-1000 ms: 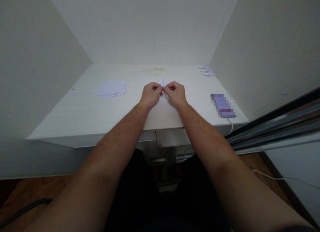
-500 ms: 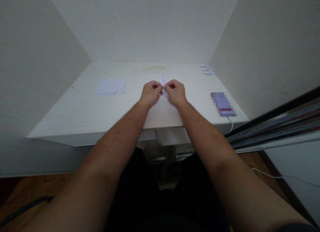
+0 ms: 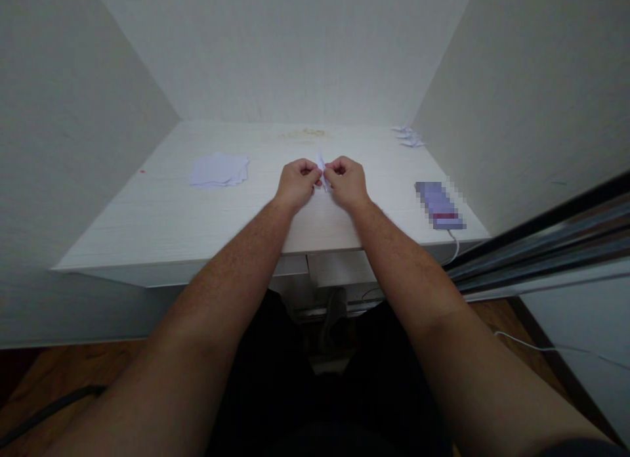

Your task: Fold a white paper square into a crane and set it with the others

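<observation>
Pinching a narrow white paper piece (image 3: 321,161) between thumbs and fingers of left hand (image 3: 297,186) and right hand (image 3: 348,183), in a closed two-sided grip near the middle of the pale surface (image 3: 236,224). Seemingly pressing or adjusting thin layers; calls next for light, matched fingertip pressure. Flanked from the grip at 9 o'clock by loosely stacked sheets (image 3: 219,170), at 2 o'clock by small folded paper pieces (image 3: 410,143), between 3 and 4 o'clock by a pixelated, phone-like device (image 3: 440,206).
</observation>
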Demonstrator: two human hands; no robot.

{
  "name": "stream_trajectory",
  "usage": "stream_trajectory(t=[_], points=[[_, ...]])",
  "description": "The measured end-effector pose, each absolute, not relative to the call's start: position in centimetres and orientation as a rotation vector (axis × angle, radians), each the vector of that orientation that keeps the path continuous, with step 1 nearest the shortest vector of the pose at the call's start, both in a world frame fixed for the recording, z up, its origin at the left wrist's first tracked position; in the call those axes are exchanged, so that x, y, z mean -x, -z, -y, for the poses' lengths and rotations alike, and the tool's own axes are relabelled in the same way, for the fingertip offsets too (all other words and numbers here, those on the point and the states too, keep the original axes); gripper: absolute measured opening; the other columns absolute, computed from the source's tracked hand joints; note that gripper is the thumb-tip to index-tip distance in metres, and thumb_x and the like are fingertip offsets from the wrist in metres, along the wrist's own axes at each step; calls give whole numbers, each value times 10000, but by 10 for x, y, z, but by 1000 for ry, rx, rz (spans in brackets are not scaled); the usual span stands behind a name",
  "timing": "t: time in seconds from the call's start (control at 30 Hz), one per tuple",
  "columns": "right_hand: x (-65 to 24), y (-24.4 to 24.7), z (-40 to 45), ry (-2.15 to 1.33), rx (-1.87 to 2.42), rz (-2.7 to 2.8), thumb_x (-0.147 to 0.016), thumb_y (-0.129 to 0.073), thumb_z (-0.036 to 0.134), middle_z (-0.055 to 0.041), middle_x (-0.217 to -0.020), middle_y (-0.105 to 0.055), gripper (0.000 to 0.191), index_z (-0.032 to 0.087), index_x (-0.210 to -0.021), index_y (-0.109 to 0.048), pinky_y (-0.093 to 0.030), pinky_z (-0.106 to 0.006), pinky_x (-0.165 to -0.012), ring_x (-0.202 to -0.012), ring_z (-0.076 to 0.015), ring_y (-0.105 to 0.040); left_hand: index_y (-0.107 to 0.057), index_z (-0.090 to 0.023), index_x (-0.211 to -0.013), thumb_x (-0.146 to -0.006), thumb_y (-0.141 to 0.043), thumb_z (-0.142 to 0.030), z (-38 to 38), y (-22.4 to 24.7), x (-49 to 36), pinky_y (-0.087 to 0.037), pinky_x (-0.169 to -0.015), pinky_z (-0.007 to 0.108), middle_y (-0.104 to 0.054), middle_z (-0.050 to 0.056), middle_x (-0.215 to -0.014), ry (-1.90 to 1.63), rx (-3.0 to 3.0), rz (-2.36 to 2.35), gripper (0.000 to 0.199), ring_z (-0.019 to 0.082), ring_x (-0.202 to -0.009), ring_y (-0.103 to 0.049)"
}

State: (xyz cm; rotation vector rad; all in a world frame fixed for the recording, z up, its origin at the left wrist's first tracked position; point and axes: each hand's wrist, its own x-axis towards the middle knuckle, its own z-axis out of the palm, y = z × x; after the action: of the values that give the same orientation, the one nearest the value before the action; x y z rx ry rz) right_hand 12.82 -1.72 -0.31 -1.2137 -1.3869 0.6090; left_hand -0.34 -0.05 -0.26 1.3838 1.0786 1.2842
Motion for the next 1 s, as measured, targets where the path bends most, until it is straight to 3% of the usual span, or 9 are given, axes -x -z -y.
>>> stream_trajectory(t=[0.33,1.0], points=[[-129,0,20,-578,1207,1380,-751,-653,256,8,-740,-634,70,191,-735,-631,-471,-305,-713,-704,-131,-559,-586,-185,-684,-718,-664,-187,2,1,4,-411,-526,224,-598,0,-615,-1327,-1430,-1090,84,97,-572,-529],[-128,-5,22,-703,1223,1297,-680,-649,250,22,-644,-613,66,194,-688,-616,-470,-286,-631,-625,-121,-557,-602,-188,-698,-645,-696,-165,4,0,5,-424,-559,237,-606,-4,-653,-1355,-1433,-1091,111,108,-611,-534]])
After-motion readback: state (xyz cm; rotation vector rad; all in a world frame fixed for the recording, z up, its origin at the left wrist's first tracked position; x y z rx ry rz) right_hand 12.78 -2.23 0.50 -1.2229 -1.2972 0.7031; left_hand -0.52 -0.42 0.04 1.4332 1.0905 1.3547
